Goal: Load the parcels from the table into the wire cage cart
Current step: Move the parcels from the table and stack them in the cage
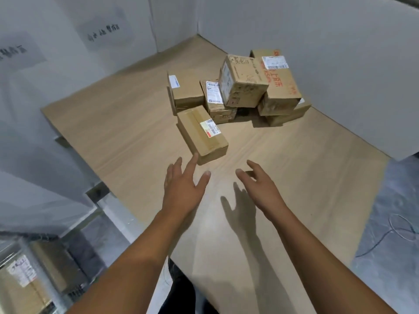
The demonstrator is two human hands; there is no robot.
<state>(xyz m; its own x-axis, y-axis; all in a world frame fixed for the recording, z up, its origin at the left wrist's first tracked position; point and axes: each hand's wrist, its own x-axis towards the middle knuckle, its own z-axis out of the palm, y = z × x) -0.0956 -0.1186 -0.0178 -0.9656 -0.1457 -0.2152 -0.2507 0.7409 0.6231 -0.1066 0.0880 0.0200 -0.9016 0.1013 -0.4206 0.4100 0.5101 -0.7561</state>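
Several cardboard parcels lie heaped at the far right of the wooden table (118, 123). The nearest parcel (201, 133) is a long box with a white and red label, lying apart in front of the heap. Behind it, a box with scribbles (243, 81) sits tilted on top of the pile beside a box with red writing (280, 87). My left hand (184, 186) hovers open over the table, its fingertips just short of the nearest parcel's front corner. My right hand (258, 184) is open too, fingers spread, a little to the right of that parcel. Neither hand holds anything.
White panels wall the table at the back (108, 41) and right (340, 64). At the lower left, below table level, parcels (25, 282) sit in what looks like the cart. A cable (399, 227) lies on the grey floor at the right.
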